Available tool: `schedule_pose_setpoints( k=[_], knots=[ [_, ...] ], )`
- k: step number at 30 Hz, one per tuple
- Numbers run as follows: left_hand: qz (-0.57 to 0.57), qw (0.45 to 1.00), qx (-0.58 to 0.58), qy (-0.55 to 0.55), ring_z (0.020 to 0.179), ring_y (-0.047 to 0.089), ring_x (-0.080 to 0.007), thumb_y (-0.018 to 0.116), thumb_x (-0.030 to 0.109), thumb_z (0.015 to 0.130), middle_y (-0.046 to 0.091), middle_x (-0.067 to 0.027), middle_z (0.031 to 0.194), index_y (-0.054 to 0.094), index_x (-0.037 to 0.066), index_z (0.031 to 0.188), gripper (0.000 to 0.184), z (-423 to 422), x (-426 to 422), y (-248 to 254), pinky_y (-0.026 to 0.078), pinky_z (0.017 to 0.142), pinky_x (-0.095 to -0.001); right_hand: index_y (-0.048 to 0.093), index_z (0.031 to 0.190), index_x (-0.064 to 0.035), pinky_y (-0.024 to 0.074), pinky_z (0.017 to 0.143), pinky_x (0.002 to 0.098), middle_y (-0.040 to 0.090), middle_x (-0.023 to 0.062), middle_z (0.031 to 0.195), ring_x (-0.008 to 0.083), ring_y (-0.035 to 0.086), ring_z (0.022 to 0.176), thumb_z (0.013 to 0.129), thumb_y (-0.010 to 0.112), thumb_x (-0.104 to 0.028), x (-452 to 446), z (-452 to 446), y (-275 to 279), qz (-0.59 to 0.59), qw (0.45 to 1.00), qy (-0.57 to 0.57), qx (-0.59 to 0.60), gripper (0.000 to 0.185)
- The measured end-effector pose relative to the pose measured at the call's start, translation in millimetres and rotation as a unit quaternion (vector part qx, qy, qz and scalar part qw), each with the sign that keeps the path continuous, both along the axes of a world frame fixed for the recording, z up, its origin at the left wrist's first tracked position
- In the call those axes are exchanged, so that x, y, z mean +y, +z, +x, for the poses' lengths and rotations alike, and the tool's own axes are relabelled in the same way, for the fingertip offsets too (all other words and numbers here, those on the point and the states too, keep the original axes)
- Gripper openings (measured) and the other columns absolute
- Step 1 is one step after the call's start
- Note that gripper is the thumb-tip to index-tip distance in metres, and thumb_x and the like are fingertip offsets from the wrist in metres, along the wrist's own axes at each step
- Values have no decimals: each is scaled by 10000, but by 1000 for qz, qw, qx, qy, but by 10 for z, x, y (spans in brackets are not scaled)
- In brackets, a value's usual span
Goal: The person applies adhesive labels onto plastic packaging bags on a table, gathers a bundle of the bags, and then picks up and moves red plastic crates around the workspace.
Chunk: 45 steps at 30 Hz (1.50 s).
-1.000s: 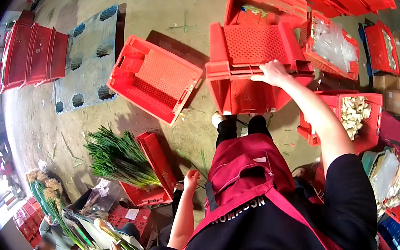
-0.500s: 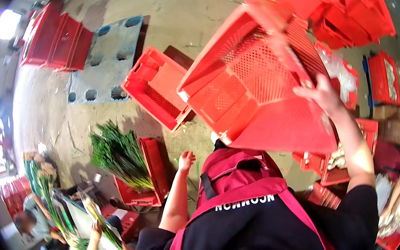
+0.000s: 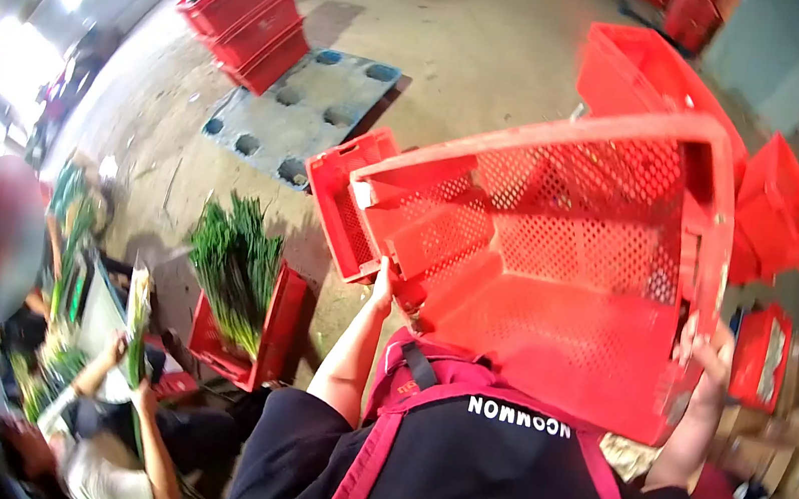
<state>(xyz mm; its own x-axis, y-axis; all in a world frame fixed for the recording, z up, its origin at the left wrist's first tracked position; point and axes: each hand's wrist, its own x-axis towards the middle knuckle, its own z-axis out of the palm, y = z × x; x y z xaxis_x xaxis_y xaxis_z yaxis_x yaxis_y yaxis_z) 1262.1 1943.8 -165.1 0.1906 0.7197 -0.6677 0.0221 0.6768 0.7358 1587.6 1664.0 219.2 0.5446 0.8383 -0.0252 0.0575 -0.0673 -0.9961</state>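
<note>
A large red perforated plastic crate [image 3: 582, 243] is held up in front of my body, tilted so that its inside faces me. My right hand [image 3: 706, 351] is closed on its rim at the lower right. At the crate's lower left corner, my left hand [image 3: 381, 288] grips the edge, with some fingers hidden by the plastic. Behind that corner, a smaller red crate [image 3: 339, 191] lies on the floor. Long green onions [image 3: 233, 273] stand bundled in another red crate [image 3: 281, 325] to my left.
Stacked red crates [image 3: 253, 23] stand beside a grey-blue pallet [image 3: 289, 94] at the far left. More red crates [image 3: 778, 209] are at the right, near cardboard boxes [image 3: 767, 449]. At lower left, a co-worker [image 3: 104, 463] handles green onions [image 3: 138, 316].
My left hand has come up from hanging free to the crate's lower left corner. The crate has swung lower and to the right, with my right hand still on it. My view has turned.
</note>
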Motion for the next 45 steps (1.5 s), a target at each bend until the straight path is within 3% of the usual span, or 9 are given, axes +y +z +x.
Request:
schedule_pose_setpoints(
  k=[3,9,11,15,19,26,37,39,45],
  knots=[
    [23,983,-151,105,868,497,-151,316,532,860,545,-21,1026,512,96,1120,544,85,-155,217,395,756,-281,467,823,-8,370,503,215,427,21,592,92,415,500,778,521,-283,-55,327,-184,65,995,65,46,284],
    [153,973,46,168,658,461,-143,277,536,867,519,-7,707,573,79,807,548,16,-313,-120,374,619,-293,471,856,-11,381,509,207,427,16,628,87,403,506,851,451,-167,-57,1113,-466,89,973,91,190,157],
    [144,977,79,135,714,495,-165,255,530,875,560,-45,788,566,33,874,586,-1,-469,25,389,672,-303,465,843,-16,377,511,208,418,10,615,80,404,512,851,457,-162,-3,1286,-459,76,968,143,192,146],
    [107,971,9,215,941,502,-177,294,525,861,539,-92,1047,490,2,1110,611,-31,-529,-817,380,825,-305,464,857,-21,367,515,217,414,8,604,77,404,515,838,479,-192,-15,1400,-572,87,973,143,159,172],
    [93,958,-13,269,990,512,-201,263,479,888,535,-103,1096,441,10,1189,585,316,-873,387,382,869,-315,476,892,-16,361,508,210,423,6,600,76,396,494,826,506,-227,-49,1341,-512,102,978,180,23,224],
    [64,951,-109,283,971,536,-221,248,510,881,539,-128,1102,436,-5,1190,630,297,-1002,377,400,872,-321,474,980,8,361,540,220,414,7,603,88,400,517,796,525,-227,-65,1350,-355,74,980,183,-26,303],
    [139,945,30,296,889,521,-181,212,495,897,559,-81,1017,475,36,1150,587,420,-1672,-170,389,823,-308,491,983,-29,290,469,186,445,-34,623,39,377,503,825,533,-154,397,1844,60,46,965,243,-85,205],
    [144,927,149,312,1101,445,-293,250,567,854,490,-219,1139,418,-28,1156,688,465,-1814,-308,322,922,-360,488,1003,-31,282,459,182,447,-36,623,35,373,497,827,531,-148,527,2000,175,63,952,284,-91,215],
    [161,884,186,398,1202,343,-296,270,617,820,351,-219,1287,243,-28,1297,803,853,-2265,199,286,980,-344,433,1168,-42,271,431,171,467,-24,720,22,375,510,834,521,-128,1401,2595,15,73,938,324,-101,356]
  ],
)
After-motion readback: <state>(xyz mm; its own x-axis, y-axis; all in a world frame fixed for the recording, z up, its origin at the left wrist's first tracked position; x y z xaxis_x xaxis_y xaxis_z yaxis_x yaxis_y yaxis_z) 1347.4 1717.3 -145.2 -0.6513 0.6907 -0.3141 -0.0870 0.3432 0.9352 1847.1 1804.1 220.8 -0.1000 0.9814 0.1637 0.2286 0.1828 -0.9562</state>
